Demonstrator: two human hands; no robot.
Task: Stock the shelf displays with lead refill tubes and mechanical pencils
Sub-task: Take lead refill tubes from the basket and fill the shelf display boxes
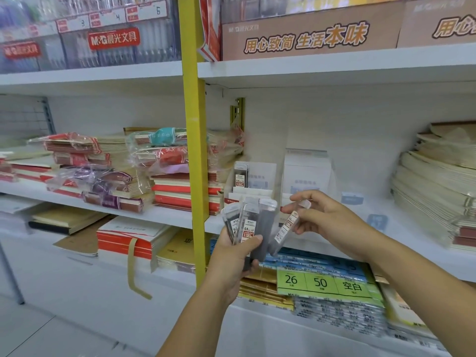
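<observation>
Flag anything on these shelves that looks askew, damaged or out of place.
A tan band hangs loose from the red-and-white paper stack on the lower shelf, dangling past the shelf edge. Above it, the wrapped notebook bundles lie unevenly stacked in loose, crumpled plastic.

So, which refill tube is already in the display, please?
The upright tube in the clear display; the left hand and right hand hold the other tubes.

Just the left hand and right hand showing here, both bare. Left forearm and right forearm are bare skin too, all the way down to the frame's edge.
</observation>
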